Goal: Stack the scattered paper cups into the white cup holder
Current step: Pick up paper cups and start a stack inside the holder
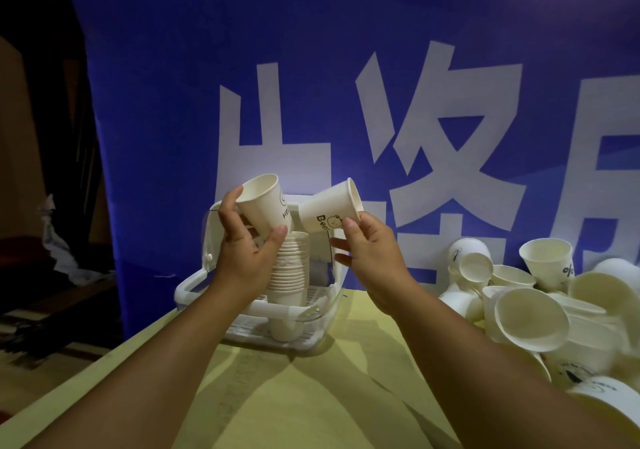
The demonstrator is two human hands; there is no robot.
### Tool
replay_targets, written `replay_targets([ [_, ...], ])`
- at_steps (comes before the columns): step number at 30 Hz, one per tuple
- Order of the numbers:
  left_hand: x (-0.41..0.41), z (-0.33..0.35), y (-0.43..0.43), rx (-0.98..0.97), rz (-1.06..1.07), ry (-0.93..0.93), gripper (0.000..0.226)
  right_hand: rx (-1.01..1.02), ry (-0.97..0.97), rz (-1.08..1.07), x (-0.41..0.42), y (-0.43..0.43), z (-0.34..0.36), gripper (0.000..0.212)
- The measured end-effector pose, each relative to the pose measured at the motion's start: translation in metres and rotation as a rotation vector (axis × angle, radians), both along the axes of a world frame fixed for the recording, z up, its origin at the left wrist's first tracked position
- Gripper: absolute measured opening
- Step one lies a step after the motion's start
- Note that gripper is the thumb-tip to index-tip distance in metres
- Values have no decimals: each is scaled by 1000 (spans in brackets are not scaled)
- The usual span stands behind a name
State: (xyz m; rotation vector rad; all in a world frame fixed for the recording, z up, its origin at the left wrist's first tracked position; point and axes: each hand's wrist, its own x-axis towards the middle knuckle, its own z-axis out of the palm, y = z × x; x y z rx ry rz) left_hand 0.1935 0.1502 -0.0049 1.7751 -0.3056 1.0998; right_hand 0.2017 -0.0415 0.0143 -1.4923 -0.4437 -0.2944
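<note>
Now the left thumb [278, 232] presses low on the near wall of a lettered cup [263, 203], while the fingers [231, 195] of that left hand [242, 251] curl round its far side just under the rim. The grip is clamped, and the cup sits tilted with its mouth up and leaning left. The right hand [369, 254] pinches a bear cup [327, 209] between the thumb and a finger behind the rim. Its lower fingers are spread apart and hold nothing. That cup lies almost on its side, mouth to the right, base pointing at the lettered cup. The two are just beside each other, but I cannot tell whether they touch.

Both cups hang above the white cup holder [188, 287], which stands near the table's far left corner. Inside it rises a tall stack [289, 268] of nested cups, so a good share of the work looks done.

Much is left, though. A pile of loose cups [519, 306] crowds the table's right edge, lying tumbled at all angles, some already nested in twos. The two held cups are not yet on the stack, and the bear cup would need turning upright first. The yellow-green table [311, 396] runs toward a blue banner [173, 102] behind.
</note>
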Motion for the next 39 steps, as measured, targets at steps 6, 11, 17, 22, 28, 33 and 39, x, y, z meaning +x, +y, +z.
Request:
replay_targets([
  [6, -1, 8, -4, -65, 19, -46, 83, -66, -136, -119, -4, 1, 2, 19],
  [11, 1, 6, -11, 19, 12, 46, 78, -71, -181, -188, -4, -1, 3, 23],
  [17, -5, 1, -9, 98, 0, 163, 76, -66, -252, -276, -4, -3, 6, 16],
  [22, -7, -7, -14, 252, 132, 182, 84, -91, -291, -311, -5, -2, 10, 22],
  [28, -12, -3, -16, 301, 115, 210, 78, -159, -410, -366, -13, -3, 19, 28],
  [33, -17, -4, -18, 319, 103, 237, 88, -292, -514, -363, -22, 1, 25, 25],
  [39, -21, -14, -23, 274, 52, 207, 90, -634, -492, -406, -23, 4, 21, 25],
])
